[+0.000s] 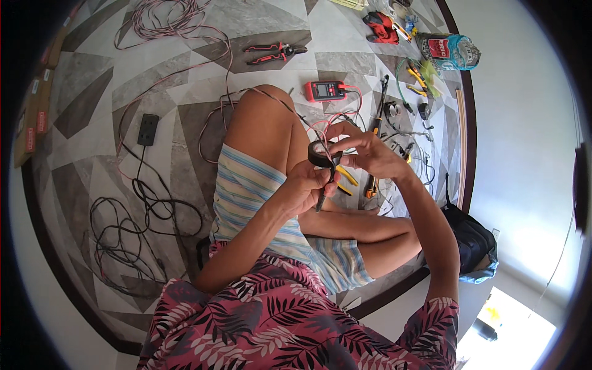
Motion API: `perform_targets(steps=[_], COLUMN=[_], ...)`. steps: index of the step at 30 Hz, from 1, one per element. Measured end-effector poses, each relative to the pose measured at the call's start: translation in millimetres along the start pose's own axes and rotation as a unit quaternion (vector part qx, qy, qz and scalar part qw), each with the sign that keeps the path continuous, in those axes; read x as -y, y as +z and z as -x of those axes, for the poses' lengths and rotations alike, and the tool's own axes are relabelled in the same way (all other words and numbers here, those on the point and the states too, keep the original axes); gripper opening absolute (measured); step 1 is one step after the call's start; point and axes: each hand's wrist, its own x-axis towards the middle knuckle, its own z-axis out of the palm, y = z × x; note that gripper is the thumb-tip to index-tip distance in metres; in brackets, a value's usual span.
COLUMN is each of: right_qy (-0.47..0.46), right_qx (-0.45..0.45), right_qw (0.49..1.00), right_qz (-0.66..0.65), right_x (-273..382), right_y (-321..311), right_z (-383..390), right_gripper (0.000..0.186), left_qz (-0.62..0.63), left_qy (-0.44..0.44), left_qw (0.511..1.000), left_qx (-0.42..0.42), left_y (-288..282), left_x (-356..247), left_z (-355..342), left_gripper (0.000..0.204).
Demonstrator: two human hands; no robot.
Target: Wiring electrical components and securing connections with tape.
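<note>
My left hand (306, 187) is closed around a dark taped stretch of wire (320, 202), which points down past my fingers. A roll of black electrical tape (319, 155) is right above that hand, at the wires. My right hand (374, 153) has its fingers bent onto the roll's right side, thumb below. Thin red and black wires (303, 116) run up from the hands, over my raised knee and to the left. Behind my hands, the yellow handles of a hand tool (347, 176) show in part; its head is hidden.
A red meter (325, 90) with leads lies ahead, red-black cutters (275, 52) beyond it. Coiled wire (163, 18) lies far left; a black socket block (147, 129) with tangled cord (120, 246) is left. Tools, wire scraps and a plastic bag (453, 51) line the right; a black bag (467, 237) sits lower right.
</note>
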Motion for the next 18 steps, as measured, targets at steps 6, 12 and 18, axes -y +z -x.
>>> perform_targets(steps=[6,12,18], right_qy=[-0.078,0.034,0.134], right_qx=[-0.209,-0.147,-0.146], right_qw=[0.930,0.884,0.960], right_qz=[0.294,0.442,0.200], right_x=[36.1,67.7,78.6], right_y=[39.1,81.9,42.4], right_z=[5.7,-9.2,-5.1], right_gripper=[0.042,0.024,0.039], left_qz=[0.039,-0.040,-0.016], left_qy=[0.014,0.076,0.067], left_qw=[0.999,0.984,0.995], left_qx=[0.020,-0.157,-0.077], left_y=[-4.3,11.0,-8.3], left_x=[-1.2,4.0,-10.2], left_z=[-1.8,-9.8,-9.3], left_gripper=[0.029,0.038,0.042])
